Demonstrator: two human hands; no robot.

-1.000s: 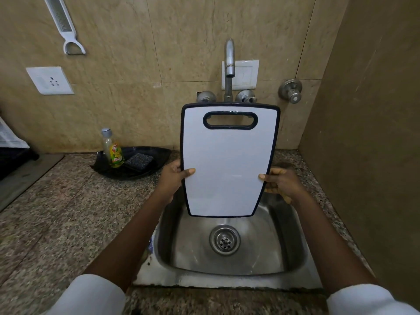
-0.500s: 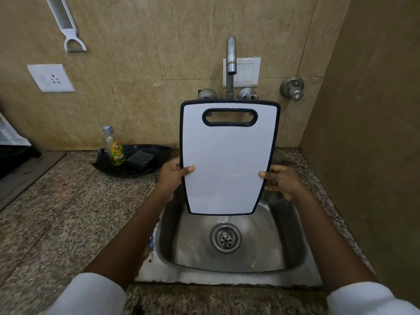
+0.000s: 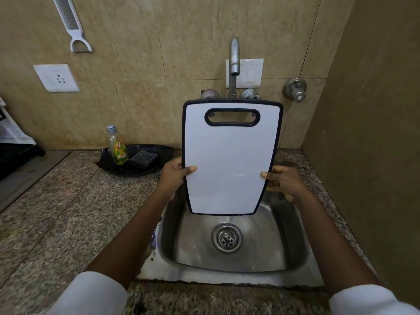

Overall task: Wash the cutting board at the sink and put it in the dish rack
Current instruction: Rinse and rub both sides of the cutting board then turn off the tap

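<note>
Water is not coming out of the tap above the hands, so I think the washing has not begun. The cutting board stands up tall between the two hands, over the back of the sink, with its handle hole at the top. The left hand grips the left edge, thumb on the white front and fingers hidden behind. The right hand grips the right edge, thumb on the front and fingers curled at the side. I think both hands hold low on the edges so the flat face is bare for the water, and so drips fall to the drain below the hands. Left of the left hand, on the counter, a black tray keeps the soap bottle and scrub pad near and easy to reach. Far off to the left, at the very edge, is what may be the dish rack; I cannot tell for sure.
</note>
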